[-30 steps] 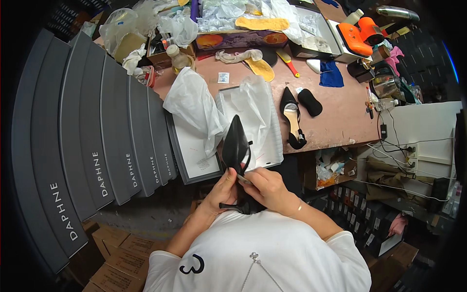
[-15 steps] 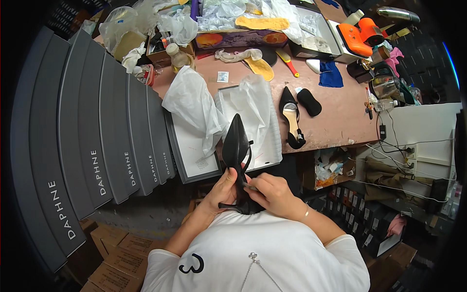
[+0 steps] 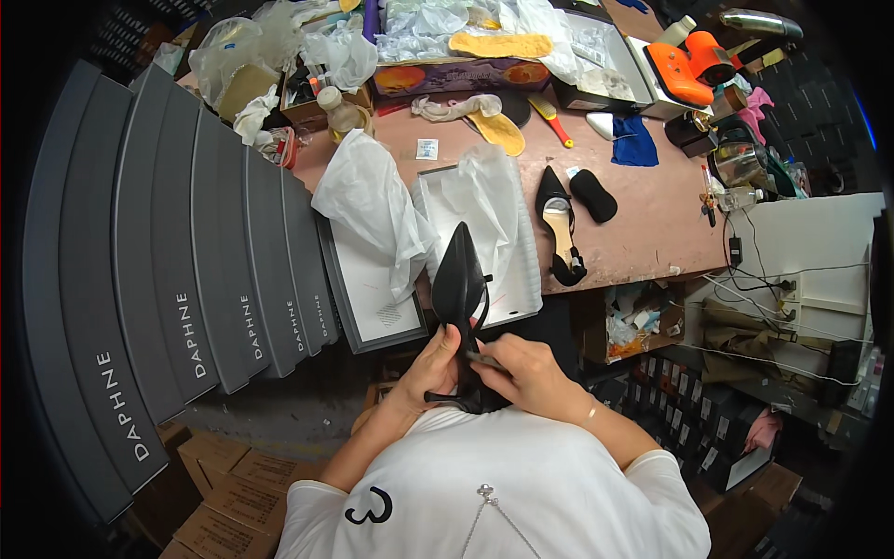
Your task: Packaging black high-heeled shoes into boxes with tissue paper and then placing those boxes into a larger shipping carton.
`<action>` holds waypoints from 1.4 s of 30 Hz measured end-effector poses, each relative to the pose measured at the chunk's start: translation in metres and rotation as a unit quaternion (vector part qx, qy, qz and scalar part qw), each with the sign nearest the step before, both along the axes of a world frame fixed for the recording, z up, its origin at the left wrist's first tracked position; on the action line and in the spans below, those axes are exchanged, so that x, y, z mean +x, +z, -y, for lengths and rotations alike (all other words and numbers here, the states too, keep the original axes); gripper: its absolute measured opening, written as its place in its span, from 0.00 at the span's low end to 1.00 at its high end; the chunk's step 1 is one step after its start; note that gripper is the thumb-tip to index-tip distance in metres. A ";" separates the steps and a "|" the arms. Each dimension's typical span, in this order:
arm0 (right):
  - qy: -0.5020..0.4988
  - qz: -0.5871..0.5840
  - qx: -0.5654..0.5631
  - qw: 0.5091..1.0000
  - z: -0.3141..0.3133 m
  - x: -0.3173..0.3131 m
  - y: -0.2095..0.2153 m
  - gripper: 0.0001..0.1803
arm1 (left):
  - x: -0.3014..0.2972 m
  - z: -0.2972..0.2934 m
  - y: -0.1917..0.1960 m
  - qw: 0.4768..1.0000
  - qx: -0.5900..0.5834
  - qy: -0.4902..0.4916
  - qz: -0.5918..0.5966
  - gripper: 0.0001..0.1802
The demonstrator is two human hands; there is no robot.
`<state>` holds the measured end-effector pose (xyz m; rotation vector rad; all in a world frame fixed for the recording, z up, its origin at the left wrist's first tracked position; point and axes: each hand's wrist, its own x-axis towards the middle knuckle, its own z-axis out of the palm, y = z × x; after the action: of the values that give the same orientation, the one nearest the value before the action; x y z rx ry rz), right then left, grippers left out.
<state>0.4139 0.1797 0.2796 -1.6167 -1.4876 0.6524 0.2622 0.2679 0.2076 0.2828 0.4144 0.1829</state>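
Observation:
Close against my shirt, a black pointed high-heeled shoe point(image 3: 457, 276) is turned with its sole up and its toe away from me. My left hand point(image 3: 432, 371) is closed around the shoe's middle, the thumb lying on the sole. My right hand point(image 3: 531, 373) pinches a thin greyish piece point(image 3: 488, 361) against the shoe near its shank; its kind is unclear. Beyond the toe lies an open shoebox point(image 3: 528, 270) with white tissue paper point(image 3: 372, 200). The matching black slingback shoe point(image 3: 559, 225) rests on the pink table, insole up, beside a small black pad point(image 3: 593, 196).
Grey shoeboxes point(image 3: 154, 261) stand stacked at my left, with brown cartons point(image 3: 242, 494) below. Along the table's point(image 3: 670, 228) back are a yellow-and-red brush point(image 3: 551, 121), a blue cloth point(image 3: 634, 142), an orange device point(image 3: 679, 76) and a plastic bottle point(image 3: 337, 107). Cables point(image 3: 773, 293) hang at right.
The held shoe has shifted very slightly to the right, both hands moving with it. My grip on the shoe and on the thin piece looks the same.

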 end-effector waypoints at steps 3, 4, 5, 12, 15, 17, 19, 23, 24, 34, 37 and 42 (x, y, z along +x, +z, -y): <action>0.030 0.010 -0.026 0.999 0.012 0.005 0.002 0.12 | -0.006 -0.002 -0.011 0.999 -0.010 -0.015 0.036 0.25; 0.016 0.033 0.003 0.999 0.004 0.005 -0.003 0.11 | -0.006 -0.001 -0.012 1.000 -0.012 -0.015 0.019 0.25; 0.017 0.042 0.027 0.999 -0.006 0.005 -0.005 0.11 | -0.002 0.000 -0.006 1.000 -0.004 0.000 -0.004 0.25; 0.043 0.017 -0.033 0.998 0.018 0.006 0.001 0.12 | -0.002 -0.008 -0.013 0.996 -0.008 -0.028 0.087 0.25; 0.018 0.062 0.057 0.996 -0.011 0.008 -0.009 0.12 | 0.000 -0.003 0.004 1.000 -0.004 -0.003 0.001 0.25; 0.017 0.043 0.050 0.998 -0.018 0.007 -0.006 0.12 | 0.004 -0.004 0.011 0.999 0.019 0.018 -0.028 0.25; 0.012 0.001 0.011 1.000 -0.005 0.005 -0.001 0.12 | 0.003 -0.001 0.011 0.996 0.018 0.009 -0.082 0.25; 0.032 0.035 0.008 0.999 0.003 0.010 -0.003 0.13 | -0.002 -0.006 -0.006 1.000 -0.003 -0.021 0.021 0.25; 0.018 0.051 0.050 0.997 -0.009 0.009 -0.006 0.12 | 0.000 -0.004 0.004 0.999 0.003 -0.013 -0.035 0.24; 0.034 0.043 0.023 0.998 -0.011 0.012 -0.007 0.11 | 0.004 -0.003 0.010 1.000 0.001 0.009 -0.026 0.24; 0.028 0.042 0.039 0.998 -0.019 0.007 -0.003 0.12 | 0.007 0.000 0.016 0.996 0.010 0.018 -0.086 0.24; 0.034 0.041 -0.010 0.999 0.002 0.007 0.003 0.12 | -0.002 -0.009 0.002 0.999 0.001 -0.023 0.041 0.25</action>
<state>0.4204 0.1773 0.2830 -1.6305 -1.6059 0.6476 0.2599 0.2765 0.2093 0.2853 0.3269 0.1497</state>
